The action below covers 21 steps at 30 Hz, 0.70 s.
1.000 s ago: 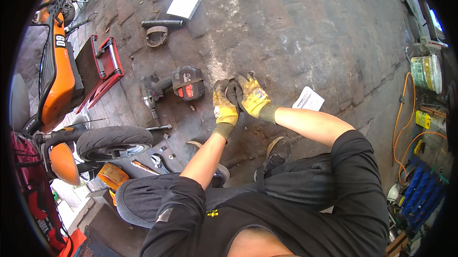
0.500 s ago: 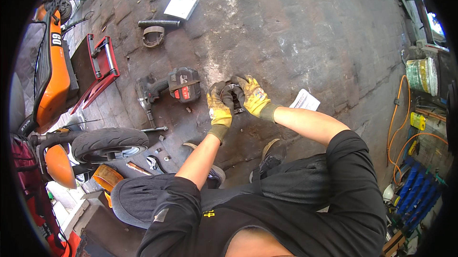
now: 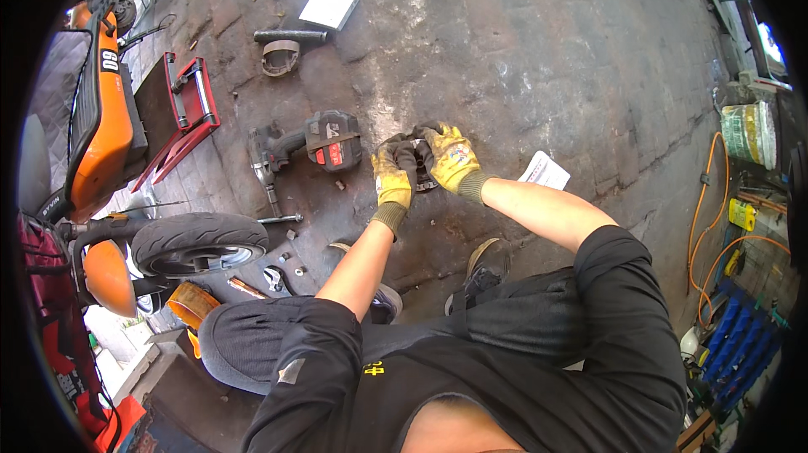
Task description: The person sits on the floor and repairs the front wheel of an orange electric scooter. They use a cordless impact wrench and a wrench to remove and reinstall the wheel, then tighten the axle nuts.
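My left hand and my right hand, both in dirty yellow-and-dark work gloves, are closed around a small dark metal part at the centre, largely hidden by my fingers; I cannot make out what it is. Left of them lies a black cordless impact wrench with a large battery. Below that are a long metal socket tool, small sockets and an adjustable wrench. A folded printed paper lies to the right of my right hand.
An orange scooter with its wheel is at the left, beside a red folding stand. A white box, black tube and ring-shaped part lie ahead. At right are a bucket, orange hose and blue rack.
My hands have shifted slightly and the right fingers have turned over the part, whose lower edge now shows more between the gloves. The camera's view has also moved a little.
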Motion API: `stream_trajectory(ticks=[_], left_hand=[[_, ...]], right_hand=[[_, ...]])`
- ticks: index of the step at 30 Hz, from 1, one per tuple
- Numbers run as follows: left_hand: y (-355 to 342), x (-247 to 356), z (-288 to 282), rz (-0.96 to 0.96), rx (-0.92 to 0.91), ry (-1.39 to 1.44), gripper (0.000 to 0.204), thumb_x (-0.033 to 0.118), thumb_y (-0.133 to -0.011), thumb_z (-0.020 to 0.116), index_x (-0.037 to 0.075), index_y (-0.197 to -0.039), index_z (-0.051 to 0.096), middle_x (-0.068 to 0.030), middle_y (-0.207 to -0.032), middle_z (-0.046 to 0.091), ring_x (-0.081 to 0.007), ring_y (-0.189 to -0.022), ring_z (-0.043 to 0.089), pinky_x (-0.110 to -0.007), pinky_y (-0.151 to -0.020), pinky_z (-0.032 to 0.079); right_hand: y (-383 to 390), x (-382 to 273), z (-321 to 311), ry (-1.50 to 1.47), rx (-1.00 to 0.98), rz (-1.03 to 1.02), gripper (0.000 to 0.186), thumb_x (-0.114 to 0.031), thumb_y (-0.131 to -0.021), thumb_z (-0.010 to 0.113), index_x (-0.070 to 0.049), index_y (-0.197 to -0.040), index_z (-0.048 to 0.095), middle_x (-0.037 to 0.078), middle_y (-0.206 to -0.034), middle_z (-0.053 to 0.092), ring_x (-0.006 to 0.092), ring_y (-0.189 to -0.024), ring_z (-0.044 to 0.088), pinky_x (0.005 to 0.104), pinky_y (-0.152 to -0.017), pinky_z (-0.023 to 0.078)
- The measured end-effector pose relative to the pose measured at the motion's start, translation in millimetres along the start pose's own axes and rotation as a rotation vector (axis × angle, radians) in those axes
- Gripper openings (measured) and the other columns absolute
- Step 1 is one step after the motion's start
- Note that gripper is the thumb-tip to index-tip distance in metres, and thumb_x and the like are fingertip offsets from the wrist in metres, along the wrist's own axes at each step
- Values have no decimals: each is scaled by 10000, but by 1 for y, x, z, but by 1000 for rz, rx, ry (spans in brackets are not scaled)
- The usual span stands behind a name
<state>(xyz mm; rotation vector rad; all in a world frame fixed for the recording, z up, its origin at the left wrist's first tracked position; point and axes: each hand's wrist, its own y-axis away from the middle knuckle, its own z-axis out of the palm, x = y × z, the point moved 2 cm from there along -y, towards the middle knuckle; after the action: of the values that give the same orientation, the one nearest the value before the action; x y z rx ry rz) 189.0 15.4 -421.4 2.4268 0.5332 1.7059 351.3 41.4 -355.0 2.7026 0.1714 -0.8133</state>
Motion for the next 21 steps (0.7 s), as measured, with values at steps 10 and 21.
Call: stream_trajectory(ticks=[10, 21], left_hand=[[7, 8, 4, 113, 72, 22, 360, 257, -1060, 639, -5, -1301, 697, -238, -1239, 741, -367, -1156, 717, -453, -1017, 551], [22, 5, -2, 223, 92, 10, 312, 92, -1050, 575, 1, -1338, 655, -221, -1277, 711, -361, -1223, 677, -454, -1056, 529]], right_hand=[[13, -34, 5, 581, -102, -47, 646, -342, -1062, 454, -118, -1665, 411, 157, -1748, 360, 328, -1595, 352, 502, -1271, 275], [31, -29, 38, 529, 207, -274, 689, -374, -1071, 403, -100, -1698, 318, 156, -1755, 323, 343, -1590, 343, 529, -1274, 253]])
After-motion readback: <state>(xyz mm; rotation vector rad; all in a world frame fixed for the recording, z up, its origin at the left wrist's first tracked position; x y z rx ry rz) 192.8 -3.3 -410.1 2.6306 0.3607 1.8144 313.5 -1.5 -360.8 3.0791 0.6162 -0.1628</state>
